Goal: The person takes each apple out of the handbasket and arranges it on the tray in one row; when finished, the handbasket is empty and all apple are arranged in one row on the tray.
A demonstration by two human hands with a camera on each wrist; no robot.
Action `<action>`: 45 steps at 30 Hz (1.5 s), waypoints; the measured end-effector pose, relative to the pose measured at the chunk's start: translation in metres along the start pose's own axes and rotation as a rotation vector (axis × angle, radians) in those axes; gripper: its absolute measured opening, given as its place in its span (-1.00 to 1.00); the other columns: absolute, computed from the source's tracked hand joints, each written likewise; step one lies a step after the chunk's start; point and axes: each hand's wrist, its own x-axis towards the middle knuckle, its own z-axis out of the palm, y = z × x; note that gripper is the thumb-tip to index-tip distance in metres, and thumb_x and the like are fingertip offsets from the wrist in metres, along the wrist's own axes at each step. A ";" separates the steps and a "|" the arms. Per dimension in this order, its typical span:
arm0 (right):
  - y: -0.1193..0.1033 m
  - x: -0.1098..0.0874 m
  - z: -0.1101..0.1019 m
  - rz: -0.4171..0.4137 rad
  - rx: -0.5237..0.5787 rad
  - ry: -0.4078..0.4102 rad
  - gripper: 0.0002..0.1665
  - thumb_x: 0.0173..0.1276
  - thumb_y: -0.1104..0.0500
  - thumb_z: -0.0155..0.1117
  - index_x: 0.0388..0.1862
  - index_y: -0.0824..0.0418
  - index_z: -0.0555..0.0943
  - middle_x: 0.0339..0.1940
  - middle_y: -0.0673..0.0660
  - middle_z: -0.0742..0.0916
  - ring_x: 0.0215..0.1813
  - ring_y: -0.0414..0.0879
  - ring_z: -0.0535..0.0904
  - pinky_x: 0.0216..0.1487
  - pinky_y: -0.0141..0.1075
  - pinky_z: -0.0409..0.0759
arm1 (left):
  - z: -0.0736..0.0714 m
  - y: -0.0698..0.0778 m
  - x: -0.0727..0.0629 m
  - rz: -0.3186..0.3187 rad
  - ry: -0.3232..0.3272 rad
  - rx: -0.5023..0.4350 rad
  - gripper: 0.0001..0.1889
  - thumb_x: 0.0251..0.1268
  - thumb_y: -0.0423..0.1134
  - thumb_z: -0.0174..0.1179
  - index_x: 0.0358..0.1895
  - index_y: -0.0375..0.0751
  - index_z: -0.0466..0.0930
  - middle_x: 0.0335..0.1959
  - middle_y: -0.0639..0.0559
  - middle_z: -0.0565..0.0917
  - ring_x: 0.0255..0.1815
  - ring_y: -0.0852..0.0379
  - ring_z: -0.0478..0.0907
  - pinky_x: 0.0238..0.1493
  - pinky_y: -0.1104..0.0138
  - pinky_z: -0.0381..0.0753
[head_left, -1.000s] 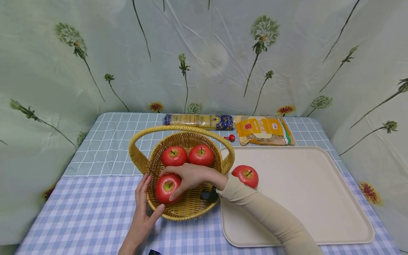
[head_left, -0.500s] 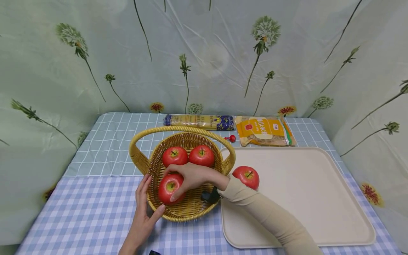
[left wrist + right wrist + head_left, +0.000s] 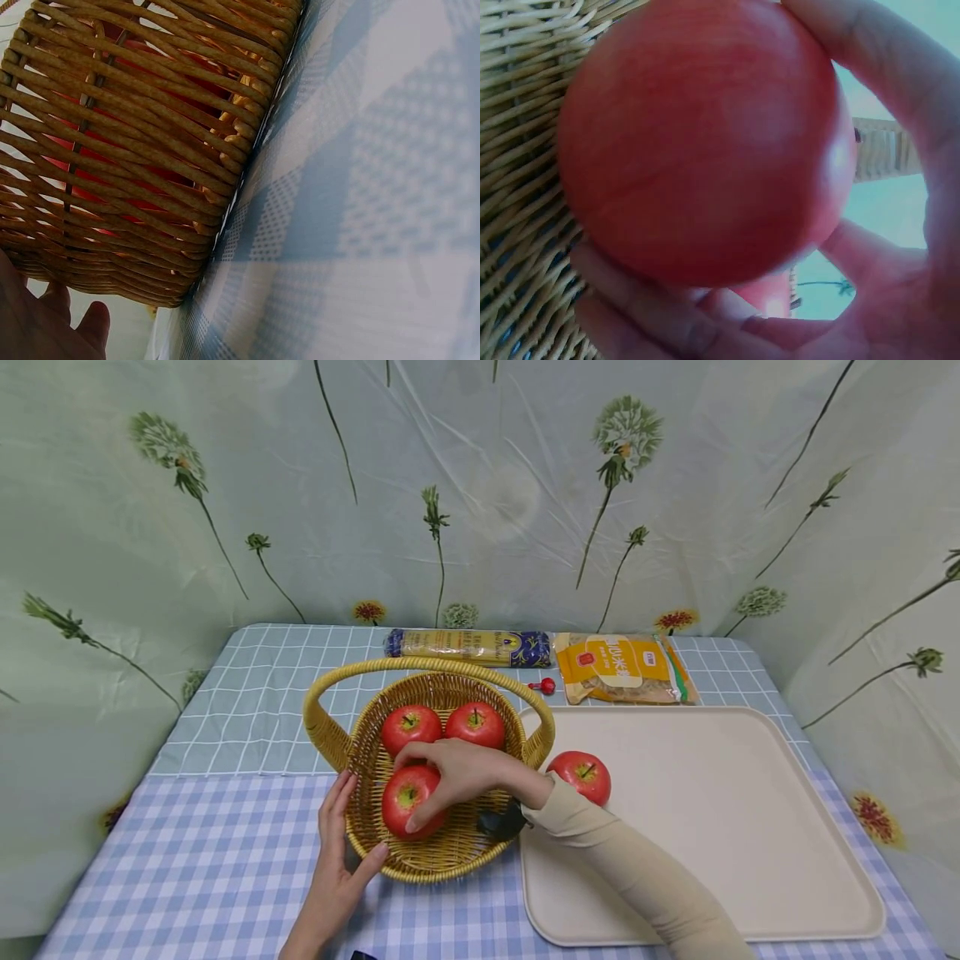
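Inside the yellow wicker basket (image 3: 431, 868), my right hand (image 3: 468, 772) grips a red apple (image 3: 408, 802) from above, thumb on its near side and fingers behind. The right wrist view shows that apple (image 3: 705, 142) large, with fingers (image 3: 667, 315) curled beneath it and wicker right beside it. Two more apples, a left one (image 3: 411, 729) and a right one (image 3: 475, 725), sit at the back of the basket. My left hand (image 3: 337, 860) rests against the basket's left outer side, fingers along the rim. In the left wrist view, its fingers (image 3: 94, 326) reach the woven wall (image 3: 135, 150).
A beige tray (image 3: 712, 827) lies right of the basket, with another apple (image 3: 581, 777) on its left edge, partly behind the right sleeve. Behind stand a long blue-and-yellow packet (image 3: 468, 647), an orange bag (image 3: 622, 668) and a small red object (image 3: 546, 686). The basket handle (image 3: 427, 665) arches over.
My right hand and the apple it grips have shifted right, away from the basket's left wall. The left hand has stayed in place at the basket's side.
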 end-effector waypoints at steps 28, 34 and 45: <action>-0.006 -0.044 0.001 0.034 0.151 0.288 -0.24 0.00 -0.30 0.41 0.19 -0.24 0.39 -0.05 -0.16 0.56 -0.08 -0.24 0.50 -0.12 -0.26 0.50 | 0.001 0.001 0.000 0.012 0.018 -0.007 -0.10 0.11 -0.47 0.20 0.51 -0.09 -0.08 0.50 0.01 -0.17 0.46 0.08 -0.25 0.32 0.20 -0.13; -0.006 -0.051 0.005 0.001 0.197 0.358 -0.22 0.01 -0.27 0.43 0.22 -0.21 0.38 -0.04 -0.17 0.57 -0.06 -0.24 0.51 -0.12 -0.26 0.52 | 0.001 0.001 0.000 0.013 0.018 0.004 -0.09 0.12 -0.48 0.21 0.51 -0.10 -0.08 0.50 0.01 -0.17 0.47 0.08 -0.25 0.30 0.35 -0.11; -0.008 -0.067 0.014 -0.020 0.295 0.438 -0.23 -0.03 -0.22 0.49 0.18 -0.29 0.38 -0.02 -0.15 0.57 0.00 -0.21 0.50 -0.08 -0.18 0.53 | 0.000 -0.001 -0.001 0.006 0.006 0.005 -0.10 0.14 -0.47 0.20 0.52 -0.10 -0.10 0.50 0.04 -0.18 0.47 0.05 -0.26 0.28 0.42 -0.13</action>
